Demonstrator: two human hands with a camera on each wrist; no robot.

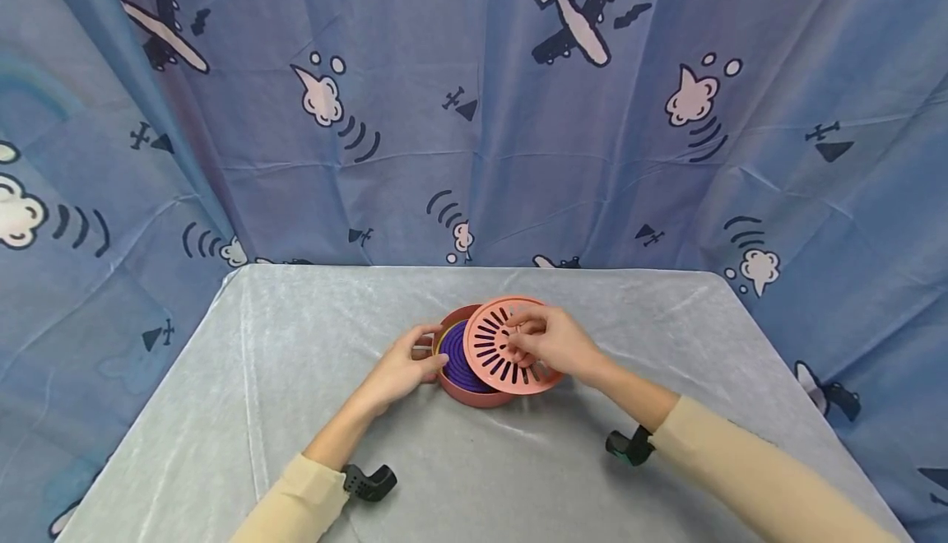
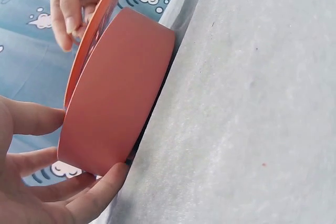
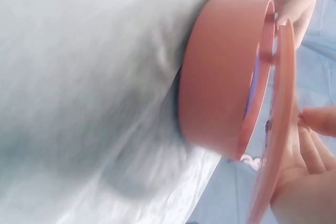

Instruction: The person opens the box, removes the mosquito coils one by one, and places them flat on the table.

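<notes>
A round, reddish-pink mosquito-coil box stands on the table, with a purple ringed coil showing inside at its left. My left hand grips the box's left side, thumb at the rim and fingers along the outer wall. Over the right part of the box, my right hand pinches a lighter pink slotted lid near its middle. The lid sits shifted to the right and covers part of the coil. In the right wrist view the lid tilts, with a gap between it and the rim.
A pale grey cloth covers the table. Behind and at both sides hangs a blue curtain printed with planes and clouds. Black wrist mounts protrude from both beige sleeves.
</notes>
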